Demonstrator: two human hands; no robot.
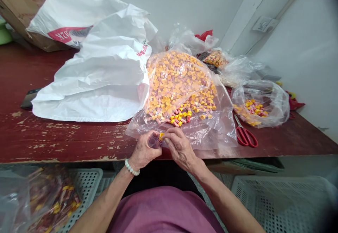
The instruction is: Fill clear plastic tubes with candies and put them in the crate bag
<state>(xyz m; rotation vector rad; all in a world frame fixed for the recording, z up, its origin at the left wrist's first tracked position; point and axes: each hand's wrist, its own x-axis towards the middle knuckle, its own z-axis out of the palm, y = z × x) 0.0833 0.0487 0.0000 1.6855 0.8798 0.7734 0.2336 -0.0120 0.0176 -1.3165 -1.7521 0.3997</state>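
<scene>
Head view, left hand (145, 150): grasped clear plastic (153, 140).
Right hand (181, 148): pinched yellow cap (161, 136), apparently.
Large bag (220, 129): lay beyond.

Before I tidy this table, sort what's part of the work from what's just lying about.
Work:
clear plastic piece
yellow cap
big clear bag
yellow-capped pieces

Lying about, apparently:
red-handled scissors
white sack
dark object by the sack
</scene>
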